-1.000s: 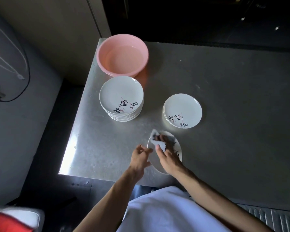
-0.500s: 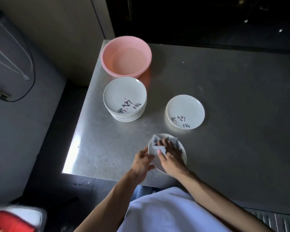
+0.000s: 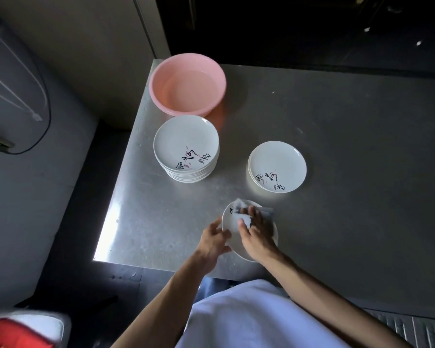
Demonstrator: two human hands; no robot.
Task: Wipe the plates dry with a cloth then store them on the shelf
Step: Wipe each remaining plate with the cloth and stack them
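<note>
Cloth (image 3: 244,217) has slid across the plate (image 3: 232,237); left hand (image 3: 212,241) fingers clamp its rim, right hand (image 3: 258,234) fingers press the cloth, drying continues

Dark brush-style characters, looks like calligraphy, are painted on the top plate of the tall stack (image 3: 185,146) and on the top plate of the short stack (image 3: 277,166), with little pink strokes mixed in. They're too small and blurry to be read properly. A bit of the same marking is seen on the held plate (image 3: 230,222).
</note>
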